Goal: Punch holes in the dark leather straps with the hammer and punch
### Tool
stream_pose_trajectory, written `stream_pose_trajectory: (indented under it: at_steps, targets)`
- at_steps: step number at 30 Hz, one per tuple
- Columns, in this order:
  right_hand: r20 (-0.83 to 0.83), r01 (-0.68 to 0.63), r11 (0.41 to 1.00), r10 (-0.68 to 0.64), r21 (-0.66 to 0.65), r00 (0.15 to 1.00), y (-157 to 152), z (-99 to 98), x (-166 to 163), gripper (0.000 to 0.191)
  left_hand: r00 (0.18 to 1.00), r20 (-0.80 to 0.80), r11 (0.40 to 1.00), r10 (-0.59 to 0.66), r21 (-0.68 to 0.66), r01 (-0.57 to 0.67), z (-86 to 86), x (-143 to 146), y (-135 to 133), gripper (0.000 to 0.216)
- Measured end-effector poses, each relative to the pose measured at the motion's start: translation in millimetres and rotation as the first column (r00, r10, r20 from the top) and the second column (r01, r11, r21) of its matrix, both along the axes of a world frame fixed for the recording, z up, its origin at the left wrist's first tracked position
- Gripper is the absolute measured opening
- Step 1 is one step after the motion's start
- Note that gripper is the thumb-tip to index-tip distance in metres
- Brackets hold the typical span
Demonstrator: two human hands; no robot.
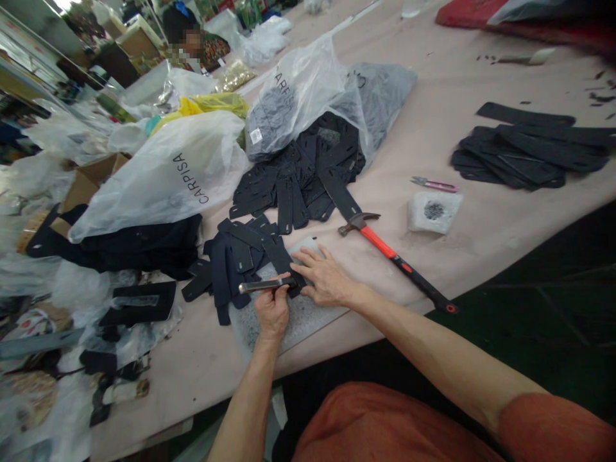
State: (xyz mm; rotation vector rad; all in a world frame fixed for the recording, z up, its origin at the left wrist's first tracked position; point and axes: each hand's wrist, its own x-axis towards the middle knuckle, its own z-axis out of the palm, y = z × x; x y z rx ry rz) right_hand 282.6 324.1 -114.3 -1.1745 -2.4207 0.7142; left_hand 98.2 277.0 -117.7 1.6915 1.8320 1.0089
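My left hand is closed around a metal punch, a slim silver rod whose dark end is over a black strip. My right hand is open, its fingers spread over the end of that strip and the board beneath. The speckled translucent cutting board lies under both hands. Beyond it are more black strips with small slots, some loose and some heaped. To the right of my right hand rests a claw hammer with a red and black handle, its head touching a strip.
A white block with a dark pitted patch and pink-handled thread snips lie to the right. Farther right is a pile of black strips. Plastic bags crowd the back and left. A person is in the background.
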Motion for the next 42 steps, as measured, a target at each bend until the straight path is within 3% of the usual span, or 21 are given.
stream_pose_trajectory:
  at_steps: [6,18,24,31,37,40,42]
  targets:
    - [-0.019,0.019,1.0,-0.019,0.018,1.0,0,-2.0,0,0.063,0.998,-0.028,0.998,0.054,-0.023,-0.055,5.8,0,0,0.025]
    - [-0.026,0.023,1.0,-0.023,0.006,0.999,-1,0.9,0,0.062,0.999,0.008,0.999,-0.038,0.006,0.038,-0.4,0,0,0.023]
    - [-0.034,0.02,1.0,-0.02,0.0,0.999,-1,-2.0,0,0.064,0.996,-0.054,0.995,-0.076,0.067,0.08,-2.9,1,-2,0.021]
    - [-0.028,0.017,0.999,-0.017,0.031,0.999,-2,-3.2,-1,0.062,0.964,-0.233,0.966,-0.129,0.19,0.175,-11.7,6,2,0.02]
    - [-0.162,0.008,1.0,-0.004,0.024,0.987,1,-6.6,6,0.059,0.965,-0.204,0.966,-0.163,0.167,0.198,-12.5,6,6,0.023]
    - [-0.296,0.201,0.977,-0.174,0.065,0.939,3,-3.7,37,0.05,0.971,-0.176,0.97,-0.163,0.152,0.19,-11.2,5,6,0.023]
    - [-0.267,0.416,0.903,-0.377,0.106,0.887,2,-1.5,70,0.044,0.973,-0.158,0.971,-0.168,0.142,0.191,-11.1,3,6,0.022]
